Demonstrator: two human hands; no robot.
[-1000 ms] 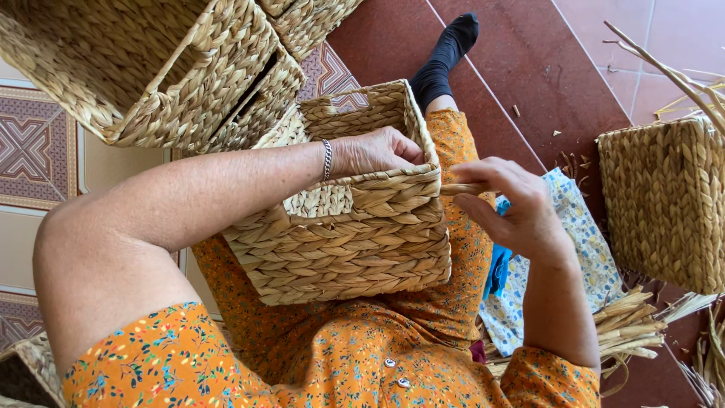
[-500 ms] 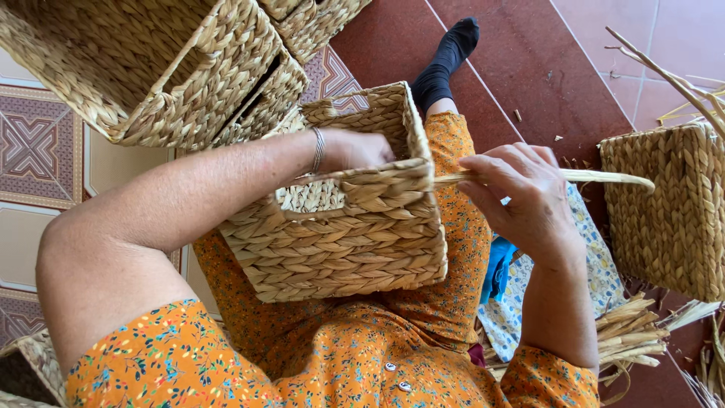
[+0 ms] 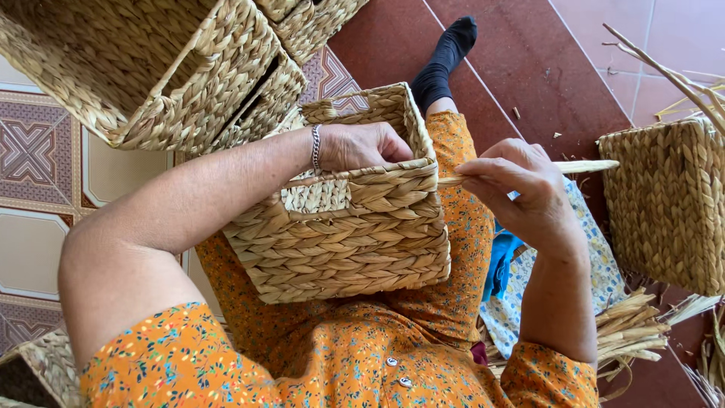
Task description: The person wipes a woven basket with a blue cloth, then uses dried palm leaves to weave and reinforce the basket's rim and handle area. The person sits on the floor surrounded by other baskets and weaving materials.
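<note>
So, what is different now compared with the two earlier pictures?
The right hand has pulled the straw strand out sideways, away from the basket, so more of the strand shows past the fingers. The left hand has slid from the basket's rim down inside it. The basket stays on the lap, and the stacked baskets have not moved.

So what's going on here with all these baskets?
A person in an orange flowered dress sits on the tiled floor with a woven basket on their lap. The left hand grips the basket's rim, while the right hand pinches a pale straw strand running from the rim. More finished baskets are stacked on one side, another basket and loose straw on the other.
</note>
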